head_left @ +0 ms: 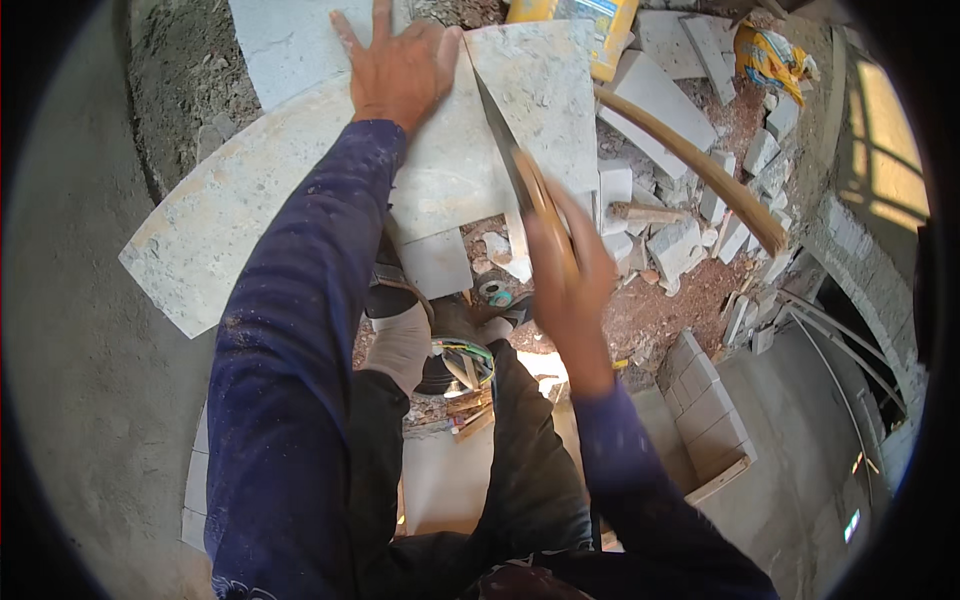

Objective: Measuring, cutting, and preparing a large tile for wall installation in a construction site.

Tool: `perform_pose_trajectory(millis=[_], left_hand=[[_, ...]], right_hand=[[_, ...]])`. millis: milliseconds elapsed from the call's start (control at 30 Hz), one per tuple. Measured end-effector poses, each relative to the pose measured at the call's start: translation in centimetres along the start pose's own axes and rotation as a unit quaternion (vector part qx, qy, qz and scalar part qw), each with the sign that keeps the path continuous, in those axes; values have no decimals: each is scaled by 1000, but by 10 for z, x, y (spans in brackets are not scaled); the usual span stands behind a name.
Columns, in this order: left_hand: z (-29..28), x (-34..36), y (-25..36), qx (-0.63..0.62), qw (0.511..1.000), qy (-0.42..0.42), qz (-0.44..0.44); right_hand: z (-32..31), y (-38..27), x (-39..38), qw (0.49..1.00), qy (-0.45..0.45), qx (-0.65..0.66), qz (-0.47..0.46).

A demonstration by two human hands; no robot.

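A pale grey slab (260,200) with speckled patches lies across my feet area, its right part cut along a line. My left hand (400,75) presses on its upper part with fingers spread, left of that line. My right hand (570,265), blurred by motion, grips the wooden handle of a handsaw (500,130), whose blade reaches up into the cut. A curved wooden piece (690,155) lies to the right of the slab.
Broken white block pieces (675,250) are strewn at the right. A yellow bag (560,12) lies at the top and another crumpled one (760,55) at upper right. A black bucket with tools (450,370) sits between my legs. Tiled steps (700,400) descend at lower right.
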State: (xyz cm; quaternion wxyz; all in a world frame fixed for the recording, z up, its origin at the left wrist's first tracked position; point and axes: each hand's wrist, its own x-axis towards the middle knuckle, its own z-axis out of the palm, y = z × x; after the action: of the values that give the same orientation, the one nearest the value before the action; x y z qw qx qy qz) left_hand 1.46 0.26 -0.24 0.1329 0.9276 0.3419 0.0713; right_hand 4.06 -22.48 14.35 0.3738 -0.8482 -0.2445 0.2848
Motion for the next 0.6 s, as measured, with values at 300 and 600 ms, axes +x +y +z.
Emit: perform_pose_trajectory(millis=[300,600], left_hand=[[10,12,16,-5,999,24,25],[-3,-5,17,-13,999,35,34]], right_hand=[[8,17,63,998,16,-3,-65],[-50,-38,-62,990,-39,-8,132]])
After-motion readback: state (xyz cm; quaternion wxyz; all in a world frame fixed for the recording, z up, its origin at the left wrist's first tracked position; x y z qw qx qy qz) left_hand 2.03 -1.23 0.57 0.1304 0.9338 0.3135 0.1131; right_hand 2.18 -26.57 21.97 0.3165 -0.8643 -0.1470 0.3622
